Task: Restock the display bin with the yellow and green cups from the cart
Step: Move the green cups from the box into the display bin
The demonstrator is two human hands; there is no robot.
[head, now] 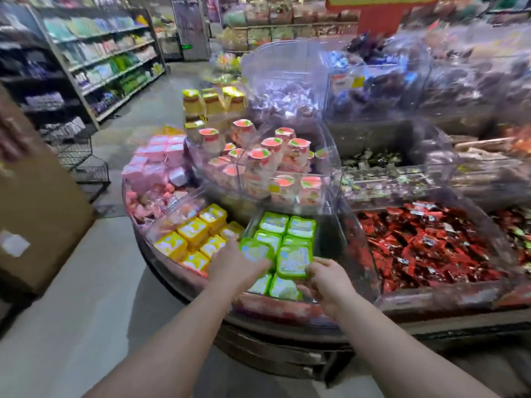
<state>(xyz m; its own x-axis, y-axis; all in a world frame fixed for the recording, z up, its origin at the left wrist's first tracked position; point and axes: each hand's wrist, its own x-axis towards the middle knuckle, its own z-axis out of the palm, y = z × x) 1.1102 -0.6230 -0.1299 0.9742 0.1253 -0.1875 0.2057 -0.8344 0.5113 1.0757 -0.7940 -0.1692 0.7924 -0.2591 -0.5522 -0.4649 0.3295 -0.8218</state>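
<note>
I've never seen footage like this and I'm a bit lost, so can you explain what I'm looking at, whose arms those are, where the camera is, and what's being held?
There is one picture, taken by a wide-angle camera worn on a person's head, looking forward and down. That is why the two bare arms reach in from the bottom: they belong to the wearer. No machine is involved.

The place is a shop. In front stands a round display bin split into clear plastic compartments. One holds yellow cups, the next holds green cups. Behind them are pink-lidded cups, and to the right red packets.

The left hand holds a green cup over the bin. The right hand grips another green cup by its edge. Both seem to be going into the green compartment, though the picture is slightly blurred.
</note>
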